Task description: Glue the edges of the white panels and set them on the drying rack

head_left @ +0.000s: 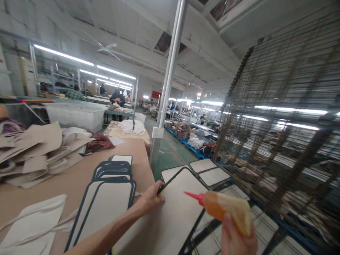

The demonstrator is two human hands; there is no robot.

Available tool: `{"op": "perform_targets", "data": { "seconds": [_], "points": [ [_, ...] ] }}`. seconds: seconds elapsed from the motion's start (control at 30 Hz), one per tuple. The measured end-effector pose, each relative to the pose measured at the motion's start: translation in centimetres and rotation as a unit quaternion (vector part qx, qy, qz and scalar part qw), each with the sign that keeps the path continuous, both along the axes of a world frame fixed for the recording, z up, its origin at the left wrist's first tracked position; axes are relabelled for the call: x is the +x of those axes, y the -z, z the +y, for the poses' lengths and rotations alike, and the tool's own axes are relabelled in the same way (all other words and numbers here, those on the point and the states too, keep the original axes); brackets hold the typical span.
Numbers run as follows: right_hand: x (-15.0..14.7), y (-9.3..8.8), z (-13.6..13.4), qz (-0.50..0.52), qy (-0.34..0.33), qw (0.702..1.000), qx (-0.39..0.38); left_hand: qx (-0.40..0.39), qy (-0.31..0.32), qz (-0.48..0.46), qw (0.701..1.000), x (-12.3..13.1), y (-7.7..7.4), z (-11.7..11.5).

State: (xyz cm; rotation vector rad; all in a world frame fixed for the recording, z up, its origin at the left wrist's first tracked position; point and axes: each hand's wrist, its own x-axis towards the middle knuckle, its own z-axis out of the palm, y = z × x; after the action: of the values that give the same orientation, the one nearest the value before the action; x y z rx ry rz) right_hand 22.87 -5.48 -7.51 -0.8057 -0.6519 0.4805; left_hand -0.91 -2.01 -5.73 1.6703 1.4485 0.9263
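My left hand (152, 198) grips the left edge of a large off-white panel (175, 209) with a dark border and rounded corners, tilted in front of me. In my right hand (237, 235) is a squeeze bottle (225, 209) of amber liquid, its red nozzle pointing left over the panel without visibly touching it. Left of the panel, similar dark-edged panels (108, 205) lie in an overlapping stack on the brown table (138, 148). More such panels (214, 175) rest to the right on a rack.
Beige cut pieces (39, 152) are heaped at the left of the table, near a translucent bin (77, 115). A metal post (170, 71) rises beyond the table's edge. A tall wire rack (278, 106) stands right. A person (117, 99) works farther back.
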Motion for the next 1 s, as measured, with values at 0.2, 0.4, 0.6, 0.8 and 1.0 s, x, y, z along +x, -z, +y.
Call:
{"op": "perform_targets", "data": {
  "seconds": [0.2, 0.4, 0.6, 0.8, 1.0],
  "points": [
    [0.6, -3.8, 4.3, 0.071, 0.009, 0.997, 0.037, 0.017, 0.032, 0.028, 0.999, 1.5, 0.0, -1.2],
    [0.0, -2.7, 5.0, 0.081, -0.020, 0.996, 0.039, 0.021, 0.044, 0.036, 0.998, 1.8, -0.3, -1.7],
    [-0.6, -2.0, 4.5, 0.067, -0.061, 0.996, 0.016, 0.009, 0.031, 0.044, 0.999, 2.0, -0.1, -1.7],
    [-2.3, -1.0, 3.2, 0.030, -0.123, 0.992, -0.006, 0.010, 0.019, 0.050, 0.999, 1.8, 0.0, -1.0],
    [-0.6, -1.2, 1.1, 0.049, -0.127, 0.990, -0.030, 0.029, -0.014, 0.047, 0.998, 0.1, 1.3, 0.0]
  ]
}}
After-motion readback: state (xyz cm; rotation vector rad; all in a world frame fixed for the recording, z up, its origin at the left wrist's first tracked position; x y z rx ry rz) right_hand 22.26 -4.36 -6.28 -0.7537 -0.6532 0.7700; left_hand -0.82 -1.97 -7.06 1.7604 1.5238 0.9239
